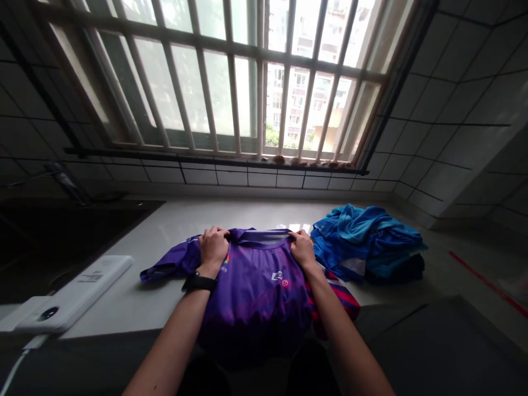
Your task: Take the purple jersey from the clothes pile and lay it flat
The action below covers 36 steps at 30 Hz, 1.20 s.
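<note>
I count one purple shirt (256,286) spread on the counter (173,231), its hem hanging over the near edge. My left hand (213,246) and right hand (302,247) each pinch its collar. One blue pile (363,242) lies right. One white device (70,300) lies left. The shirt's logo is unreadable

Single head cam, looking forward and down over the counter (173,220), close range. Barred window (231,82) at 12 o'clock, tiled wall (454,110) at 2.
</note>
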Each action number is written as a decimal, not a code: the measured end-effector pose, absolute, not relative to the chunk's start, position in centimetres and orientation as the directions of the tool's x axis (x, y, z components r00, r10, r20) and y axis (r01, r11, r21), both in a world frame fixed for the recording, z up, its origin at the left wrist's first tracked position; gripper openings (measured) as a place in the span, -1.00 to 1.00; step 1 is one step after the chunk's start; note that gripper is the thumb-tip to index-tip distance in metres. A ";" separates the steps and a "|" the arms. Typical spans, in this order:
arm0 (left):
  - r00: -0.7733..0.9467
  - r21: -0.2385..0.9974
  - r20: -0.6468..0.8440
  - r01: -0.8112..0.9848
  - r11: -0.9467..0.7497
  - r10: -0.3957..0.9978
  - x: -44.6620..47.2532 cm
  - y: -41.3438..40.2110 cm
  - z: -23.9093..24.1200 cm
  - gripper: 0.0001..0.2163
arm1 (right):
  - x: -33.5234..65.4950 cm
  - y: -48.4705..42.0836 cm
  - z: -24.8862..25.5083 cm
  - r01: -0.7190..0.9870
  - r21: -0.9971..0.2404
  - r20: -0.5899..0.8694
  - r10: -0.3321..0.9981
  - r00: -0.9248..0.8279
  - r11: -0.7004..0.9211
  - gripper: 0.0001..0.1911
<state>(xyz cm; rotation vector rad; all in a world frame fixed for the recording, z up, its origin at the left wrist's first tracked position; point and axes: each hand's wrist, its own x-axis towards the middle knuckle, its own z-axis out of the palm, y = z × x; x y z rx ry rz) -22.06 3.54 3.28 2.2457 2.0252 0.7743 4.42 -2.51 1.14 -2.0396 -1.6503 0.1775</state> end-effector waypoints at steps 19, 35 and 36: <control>0.080 0.401 0.330 0.890 -0.217 0.941 -21.1 3.9 2.8 -0.61 | 4.5 -3.3 2.0 0.897 -0.401 0.241 0.924 0.297 -0.183 -0.57; -0.001 0.438 0.510 0.861 -0.259 0.860 -21.6 3.0 4.0 -0.80 | 4.9 -2.7 1.4 0.840 -0.542 0.446 0.837 0.318 -0.029 -0.79; 0.003 0.442 0.502 0.859 -0.259 0.865 -21.6 2.9 3.9 -0.81 | 4.9 -2.7 1.3 0.839 -0.543 0.421 0.857 0.297 -0.025 -0.78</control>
